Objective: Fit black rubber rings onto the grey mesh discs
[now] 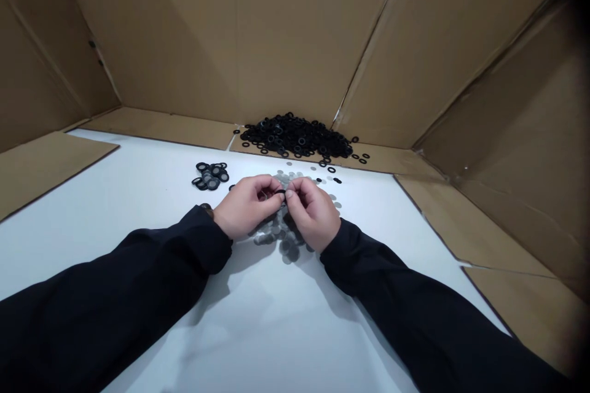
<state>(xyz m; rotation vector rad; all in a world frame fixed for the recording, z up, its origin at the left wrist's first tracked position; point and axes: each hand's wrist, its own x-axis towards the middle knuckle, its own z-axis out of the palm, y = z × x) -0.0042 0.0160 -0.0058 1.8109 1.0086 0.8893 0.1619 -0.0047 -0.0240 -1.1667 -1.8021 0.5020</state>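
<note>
My left hand (251,204) and my right hand (314,210) meet at the middle of the view, thumbs and fingertips pinched on a small black ring (283,192) between them. The fingers partly cover the ring. Below and around both hands, thin grey discs (289,249) lie scattered on the white table (258,319). To the left is a small group of black rings with grey discs in them (211,176). Another dark ring lies beside my left wrist, partly hidden by the sleeve.
A large heap of black rings (299,136) sits at the back on a cardboard strip (184,131), with loose rings at its edges. Tall cardboard walls (295,31) stand behind and at both sides. More cardboard sheets (474,227) lie along the table's right and left edges.
</note>
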